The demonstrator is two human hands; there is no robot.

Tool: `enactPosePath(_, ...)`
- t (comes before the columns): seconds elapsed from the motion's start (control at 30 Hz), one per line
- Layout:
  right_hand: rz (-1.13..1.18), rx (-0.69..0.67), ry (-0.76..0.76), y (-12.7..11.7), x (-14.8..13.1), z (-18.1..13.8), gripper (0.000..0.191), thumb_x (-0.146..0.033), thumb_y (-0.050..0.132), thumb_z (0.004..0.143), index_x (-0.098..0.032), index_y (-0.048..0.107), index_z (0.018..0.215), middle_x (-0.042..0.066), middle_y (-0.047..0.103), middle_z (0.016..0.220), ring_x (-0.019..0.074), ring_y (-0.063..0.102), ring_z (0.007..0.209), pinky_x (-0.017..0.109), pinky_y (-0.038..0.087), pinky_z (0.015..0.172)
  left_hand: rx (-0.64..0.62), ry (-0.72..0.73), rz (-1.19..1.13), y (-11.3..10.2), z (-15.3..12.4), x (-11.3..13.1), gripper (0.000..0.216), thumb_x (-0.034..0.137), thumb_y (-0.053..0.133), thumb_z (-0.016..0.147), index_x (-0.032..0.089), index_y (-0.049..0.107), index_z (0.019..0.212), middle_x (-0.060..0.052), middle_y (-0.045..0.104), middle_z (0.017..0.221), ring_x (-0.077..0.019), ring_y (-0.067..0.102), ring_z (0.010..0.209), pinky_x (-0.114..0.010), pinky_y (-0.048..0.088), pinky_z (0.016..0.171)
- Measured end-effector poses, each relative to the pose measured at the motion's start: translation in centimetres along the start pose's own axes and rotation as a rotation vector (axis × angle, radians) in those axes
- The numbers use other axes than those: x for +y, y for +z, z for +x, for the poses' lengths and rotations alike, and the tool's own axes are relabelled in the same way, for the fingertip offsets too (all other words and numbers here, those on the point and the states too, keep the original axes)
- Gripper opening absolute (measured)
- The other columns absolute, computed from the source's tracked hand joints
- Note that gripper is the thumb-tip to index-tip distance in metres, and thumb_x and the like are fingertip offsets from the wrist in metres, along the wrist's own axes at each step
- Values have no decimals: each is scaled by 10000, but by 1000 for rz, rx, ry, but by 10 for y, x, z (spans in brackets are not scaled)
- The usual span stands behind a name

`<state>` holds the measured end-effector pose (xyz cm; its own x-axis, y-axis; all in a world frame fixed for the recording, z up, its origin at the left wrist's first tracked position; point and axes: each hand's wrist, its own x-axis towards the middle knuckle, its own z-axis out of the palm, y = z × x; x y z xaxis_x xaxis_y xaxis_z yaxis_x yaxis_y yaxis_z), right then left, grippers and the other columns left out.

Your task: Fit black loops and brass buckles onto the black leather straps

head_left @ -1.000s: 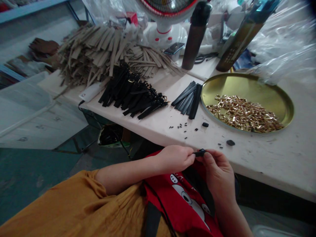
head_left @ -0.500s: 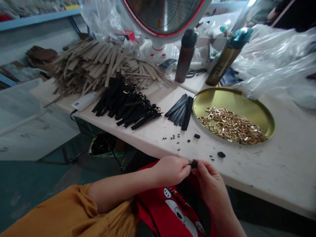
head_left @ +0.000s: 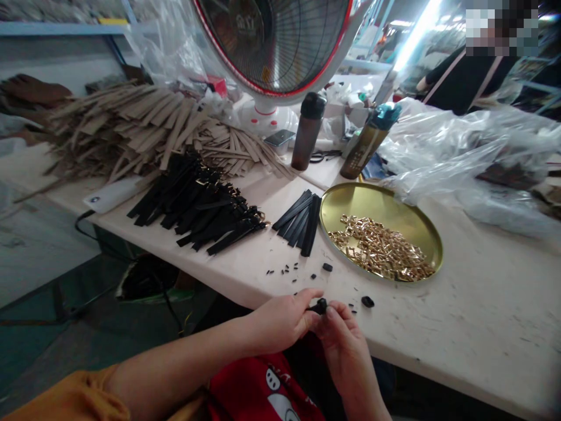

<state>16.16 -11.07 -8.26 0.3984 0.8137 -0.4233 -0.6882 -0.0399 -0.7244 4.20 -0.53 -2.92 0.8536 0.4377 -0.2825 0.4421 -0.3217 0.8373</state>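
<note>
My left hand (head_left: 280,317) and my right hand (head_left: 347,351) meet at the table's front edge, fingers closed around a small black strap (head_left: 319,306). The left thumb and fingers pinch one end of it, while the right fingertips grip its other end; the detail between them is too small to make out. Beyond the hands lie tiny black bits (head_left: 284,270) and a dark lump (head_left: 367,302). Several flat black strips (head_left: 302,219) rest beside a round gold tray (head_left: 427,225) holding many small gold metal buckles (head_left: 385,248).
Black straps with gold fittings (head_left: 197,204) are heaped at left, before a large pile of beige strips (head_left: 123,131). Behind stand a fan (head_left: 272,47), a dark bottle (head_left: 309,131) and a tilted bottle (head_left: 370,140). Plastic sheeting (head_left: 473,152) covers the right back. A person (head_left: 464,76) is farther off.
The view has tilted up and shifted right, bringing the person in the background into sight. Both hands still hold the black strap; my left index finger is now lifted and straighter.
</note>
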Motion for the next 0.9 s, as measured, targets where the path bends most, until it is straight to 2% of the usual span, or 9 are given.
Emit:
enactPosePath(0.07,-34,16,-41,2,-2,2,220,-347,644,738,-224,574,907,-53,470,592,73,408,517,200,371,527,-16,5,11,-3,1,2,451,284,371,844,202,364,1288,-84,598,1054,-192,569,902,-292,413,784)
enactPosePath(0.13,-123,-14,6,0,-4,3,257,-359,640,742,-209,580,942,-51,464,562,75,394,509,195,354,511,-53,5,-5,-6,1,2,468,276,372,843,206,341,1304,-60,629,918,-177,579,826,-272,419,735)
enactPosePath(0.23,-170,-18,71,-2,-8,5,219,-352,657,728,-199,593,870,-55,453,512,76,383,499,190,336,495,-129,-33,-83,-9,1,0,532,274,373,845,209,236,1355,-4,615,723,-137,566,663,-228,412,637)
enactPosePath(0.33,-153,54,37,-1,-7,7,202,-343,679,707,-204,591,824,-62,456,505,67,374,482,181,321,479,-147,-53,-113,-9,4,-2,567,250,363,848,218,164,1378,14,597,694,-121,545,624,-216,402,617)
enactPosePath(0.5,-107,6,83,7,-2,11,193,-346,675,710,-207,583,806,-45,526,570,84,432,513,206,358,511,-72,3,-105,-9,13,-1,551,253,351,857,227,172,1378,-13,602,760,-147,559,741,-248,407,693)
enactPosePath(0.67,-198,-33,103,3,0,20,161,-342,624,760,-192,568,774,-45,510,536,94,456,510,222,358,530,-184,-25,-226,-14,22,-4,580,233,344,859,225,113,1391,-16,619,800,-136,564,764,-249,413,729)
enactPosePath(0.73,-238,-36,102,3,-1,23,185,-369,603,770,-190,559,755,-40,512,530,97,454,499,226,353,520,-174,-35,-234,-14,25,-6,582,229,349,856,222,123,1392,-25,620,799,-141,563,760,-256,414,729)
enactPosePath(0.83,-374,-43,101,7,-11,29,253,-440,605,740,-190,563,733,-26,529,539,108,460,492,235,358,506,-109,-38,-247,-17,29,-7,587,226,367,844,213,153,1390,-65,613,928,-151,557,803,-270,410,756)
enactPosePath(0.9,-570,-30,6,5,-29,39,298,-484,614,704,-192,577,746,-21,525,547,119,462,497,248,368,510,-119,-43,-295,-20,32,-8,596,219,375,831,206,164,1387,-73,601,980,-146,550,797,-271,411,755)
